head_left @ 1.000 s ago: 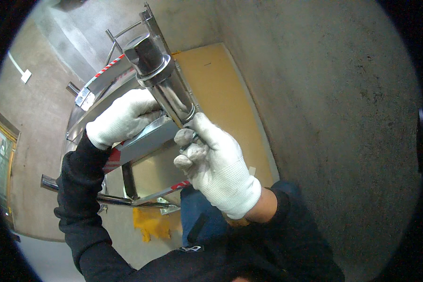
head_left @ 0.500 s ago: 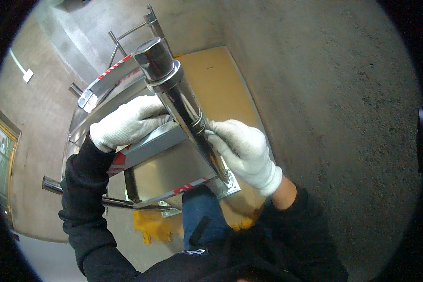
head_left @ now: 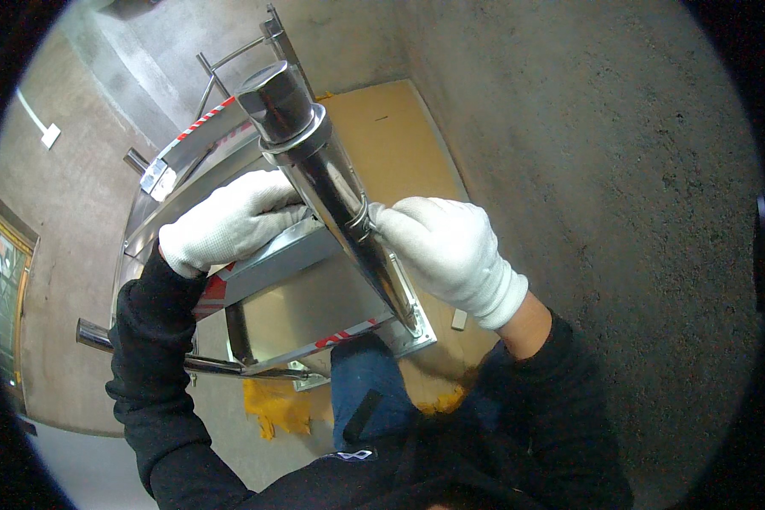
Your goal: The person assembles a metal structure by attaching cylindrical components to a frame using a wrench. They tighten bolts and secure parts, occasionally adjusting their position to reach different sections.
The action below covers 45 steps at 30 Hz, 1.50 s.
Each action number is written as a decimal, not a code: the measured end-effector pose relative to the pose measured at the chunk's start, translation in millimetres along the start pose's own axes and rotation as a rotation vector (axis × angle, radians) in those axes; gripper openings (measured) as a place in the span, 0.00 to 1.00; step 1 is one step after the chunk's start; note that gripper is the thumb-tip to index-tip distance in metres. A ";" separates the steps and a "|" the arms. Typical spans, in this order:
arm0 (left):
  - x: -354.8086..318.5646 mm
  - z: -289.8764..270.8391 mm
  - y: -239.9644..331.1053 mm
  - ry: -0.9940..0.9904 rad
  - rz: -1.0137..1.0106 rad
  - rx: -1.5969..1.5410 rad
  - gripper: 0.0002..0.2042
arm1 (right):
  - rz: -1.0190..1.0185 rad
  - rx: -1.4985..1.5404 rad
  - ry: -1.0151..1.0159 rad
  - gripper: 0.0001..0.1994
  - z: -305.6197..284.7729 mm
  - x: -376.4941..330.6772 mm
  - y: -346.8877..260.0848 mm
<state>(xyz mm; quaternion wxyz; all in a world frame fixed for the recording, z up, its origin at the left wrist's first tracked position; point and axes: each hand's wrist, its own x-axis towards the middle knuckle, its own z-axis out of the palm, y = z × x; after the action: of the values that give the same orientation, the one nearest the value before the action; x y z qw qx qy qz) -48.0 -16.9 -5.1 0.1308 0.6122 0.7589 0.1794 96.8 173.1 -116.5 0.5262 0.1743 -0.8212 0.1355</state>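
Observation:
A shiny metal post with a square cap slants through the middle. A thin ring or wire runs round it partway down. My right hand, in a white knit glove, pinches at the post's right side beside that ring; whatever is between its fingertips is too small to make out. At the post's left side, my gloved left hand has its fingers curled together over the end of a grey metal step. Its fingertips are partly hidden there, so what they grip does not show.
The metal frame carries red-and-white striped tape and a foot plate. Brown board lies beneath, with a small pale block on it. Yellow cloth lies near my legs. A rough grey wall rises at right.
My right hand has shifted slightly up and right, its wrist turning, with its fingers now closer to the ring. A small pale block shows below it. My left hand has barely moved.

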 end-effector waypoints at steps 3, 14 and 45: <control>-0.5 -0.6 -1.5 -0.002 0.010 0.011 0.13 | -0.103 -0.113 -0.072 0.09 -8.9 9.0 3.3; -2.2 2.1 -3.7 0.014 0.014 0.007 0.14 | -0.325 -0.221 -0.150 0.08 -13.7 24.0 14.0; -41.7 -14.5 -43.2 0.359 -0.178 0.602 0.11 | 1.300 0.778 0.078 0.14 0.0 -130.9 -4.0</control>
<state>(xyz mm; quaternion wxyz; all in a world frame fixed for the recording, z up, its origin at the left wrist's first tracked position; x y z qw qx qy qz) -83.2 -67.3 -11.5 -0.1755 0.5137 0.8389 0.0405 148.9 188.2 -235.7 0.2698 -0.1766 -0.6324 0.7043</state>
